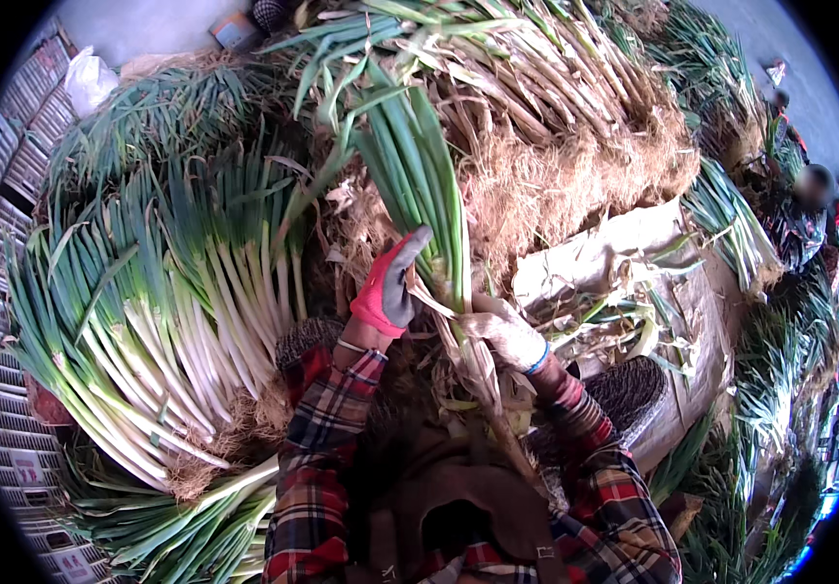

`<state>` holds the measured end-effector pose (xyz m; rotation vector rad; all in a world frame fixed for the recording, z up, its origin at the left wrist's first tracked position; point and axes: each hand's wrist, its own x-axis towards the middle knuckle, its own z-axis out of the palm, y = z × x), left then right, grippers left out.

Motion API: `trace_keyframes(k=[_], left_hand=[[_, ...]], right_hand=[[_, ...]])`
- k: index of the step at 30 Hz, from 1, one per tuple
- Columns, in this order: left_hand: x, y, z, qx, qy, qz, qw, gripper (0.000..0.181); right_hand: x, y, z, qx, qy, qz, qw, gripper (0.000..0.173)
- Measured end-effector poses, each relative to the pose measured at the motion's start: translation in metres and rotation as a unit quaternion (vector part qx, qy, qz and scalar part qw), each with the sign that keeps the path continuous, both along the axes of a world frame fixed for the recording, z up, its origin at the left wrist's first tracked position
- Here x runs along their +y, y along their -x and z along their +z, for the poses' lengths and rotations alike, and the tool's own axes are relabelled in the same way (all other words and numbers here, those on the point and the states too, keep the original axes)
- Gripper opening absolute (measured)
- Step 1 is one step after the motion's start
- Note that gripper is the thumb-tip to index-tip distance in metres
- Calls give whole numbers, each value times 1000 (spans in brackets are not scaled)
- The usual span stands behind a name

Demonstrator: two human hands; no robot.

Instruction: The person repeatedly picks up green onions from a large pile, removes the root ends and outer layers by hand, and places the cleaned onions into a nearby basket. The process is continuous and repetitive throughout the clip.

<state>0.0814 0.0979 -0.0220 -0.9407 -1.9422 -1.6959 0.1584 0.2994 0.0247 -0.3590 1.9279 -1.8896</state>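
A large green onion (419,182) stands before me, its broad green leaves pointing away and its dry-skinned stalk running back toward my lap. My left hand (390,285), in a red and grey glove, is at its left side with the fingers extended; whether it grips the plant is hard to tell. Around the stalk and its brown outer leaves closes my right hand (503,332), in a whitish glove with a blue cuff edge. Cleaned green onions (193,343) with white stalks lie in a pile on the left. Beyond my hands is a heap of untrimmed green onions (536,95) with tan roots.
Peeled leaves (624,306) litter a pale sheet (711,328) on the right. Stacked plastic crates (11,409) line the far left, near a white plastic bag (89,82). More onion bundles (777,379) lie at right, where other people (799,219) are at the edge.
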Motion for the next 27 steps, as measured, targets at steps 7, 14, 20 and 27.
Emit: trace_keyframes(k=[7,14,20,27], left_hand=[[-1,12,-2,-432,-312,-81,842,36],[1,10,12,-536,-395,-110,738,21],[-26,16,23,-490,-470,-279,679,25],[-68,48,36,-294,-521,-580,553,46]], right_hand=[[-49,33,-2,142,-132,-195,961,39],[-48,14,-84,140,-75,-363,918,20],[34,-55,-92,-19,-298,-302,905,32],[134,-109,-118,-16,-689,-85,720,44]])
